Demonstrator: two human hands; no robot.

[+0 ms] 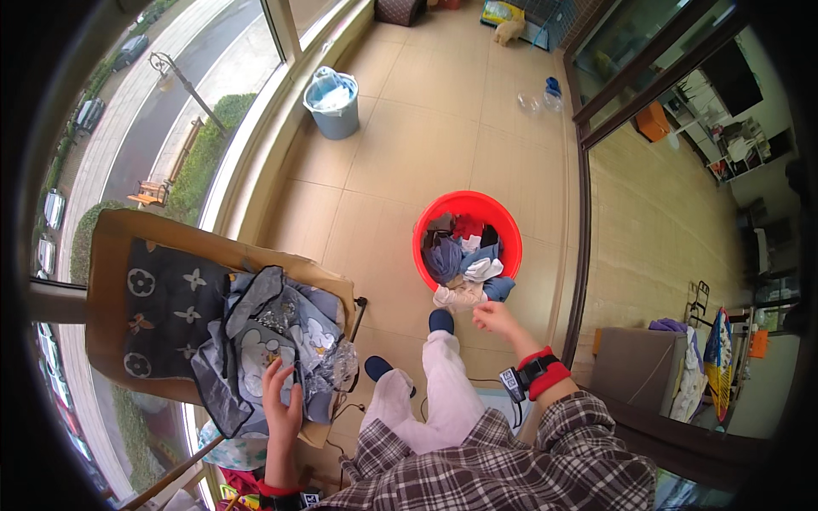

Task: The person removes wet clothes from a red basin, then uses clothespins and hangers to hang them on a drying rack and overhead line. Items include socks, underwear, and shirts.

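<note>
My left hand is over a clear plastic bag with dark edging, fingers apart; whether the fingertips touch it is hard to tell. Grey-blue cartoon-print fabric and crinkled clear plastic lie with it on a tan seat-like piece with a dark flower-patterned cover. A red plastic tub full of clothes stands on the floor before my feet. Beside its near rim is my right hand, fingers curled, nothing visible in them. A cream cloth hangs over that rim, close to my fingertips.
A grey bin with a plastic liner stands by the window ledge. Dark sliding-door frames run along the right. Farther off are a small tan animal, a wire cage and clear round objects. Cables lie near my feet.
</note>
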